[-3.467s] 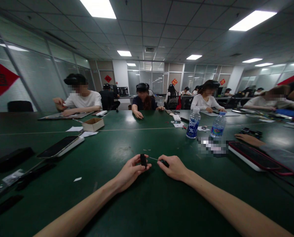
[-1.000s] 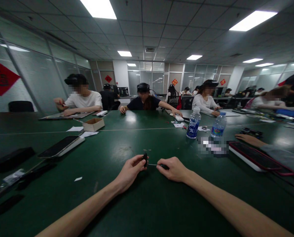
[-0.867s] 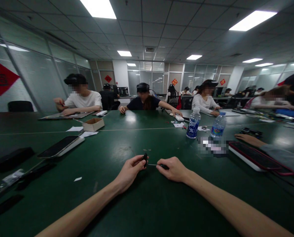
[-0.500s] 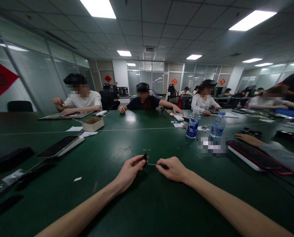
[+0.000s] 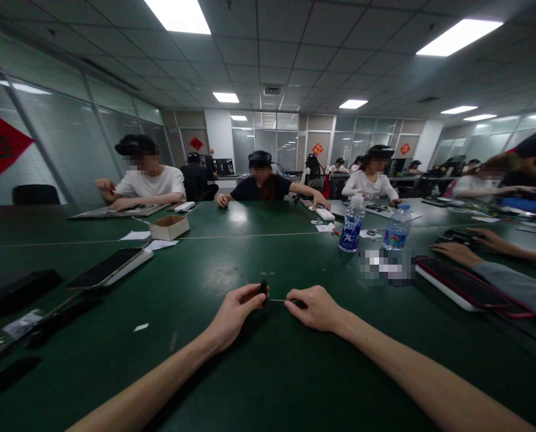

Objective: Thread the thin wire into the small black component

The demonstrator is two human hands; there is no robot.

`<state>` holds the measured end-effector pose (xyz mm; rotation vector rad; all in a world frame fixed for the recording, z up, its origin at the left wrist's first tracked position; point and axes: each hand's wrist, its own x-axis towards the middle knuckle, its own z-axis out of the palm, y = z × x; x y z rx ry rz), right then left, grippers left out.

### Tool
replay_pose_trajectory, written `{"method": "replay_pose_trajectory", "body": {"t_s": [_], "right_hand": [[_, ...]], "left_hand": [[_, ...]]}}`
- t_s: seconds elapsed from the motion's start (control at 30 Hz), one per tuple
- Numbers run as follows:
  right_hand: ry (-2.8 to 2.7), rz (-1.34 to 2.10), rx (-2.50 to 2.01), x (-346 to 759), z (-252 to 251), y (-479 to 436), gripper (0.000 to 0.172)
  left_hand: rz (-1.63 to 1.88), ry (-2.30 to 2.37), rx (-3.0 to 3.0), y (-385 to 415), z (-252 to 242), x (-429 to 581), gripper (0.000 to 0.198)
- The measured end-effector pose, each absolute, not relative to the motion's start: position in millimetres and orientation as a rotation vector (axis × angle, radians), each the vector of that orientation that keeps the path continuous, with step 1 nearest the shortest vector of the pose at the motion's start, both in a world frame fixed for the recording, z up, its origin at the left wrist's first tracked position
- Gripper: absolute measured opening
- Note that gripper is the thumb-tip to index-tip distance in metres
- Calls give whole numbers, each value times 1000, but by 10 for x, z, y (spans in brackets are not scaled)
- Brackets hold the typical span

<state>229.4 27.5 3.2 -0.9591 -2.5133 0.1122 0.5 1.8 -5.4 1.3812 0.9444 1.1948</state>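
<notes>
My left hand [image 5: 236, 312] rests on the green table [image 5: 268, 372] and pinches a small black part [image 5: 263, 288] between thumb and fingers. My right hand [image 5: 316, 308] lies close beside it, fingers closed round the dark handle of a thin tool [image 5: 297, 302]. The tool's fine metal shaft runs left from the handle and meets the black part. Both forearms stretch forward over the table.
A phone [image 5: 110, 267] lies at the left, with a black case [image 5: 18, 290] nearer the edge. A small cardboard box [image 5: 170, 227] sits further back. Two water bottles [image 5: 351, 225] stand right of centre. A neighbour's arm [image 5: 484, 273] and a red-edged tablet [image 5: 463, 284] lie at the right. Several people sit across the table.
The black part has turned in my left hand and sits lower, closer to the tool tip. A second hand of the neighbour has come in at the right.
</notes>
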Motion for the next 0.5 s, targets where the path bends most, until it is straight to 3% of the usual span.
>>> {"method": "replay_pose_trajectory", "body": {"t_s": [0.5], "right_hand": [[-2507, 171, -985, 2307, 58, 262, 30]], "left_hand": [[1171, 947, 1377, -2, -28, -21, 29]]}}
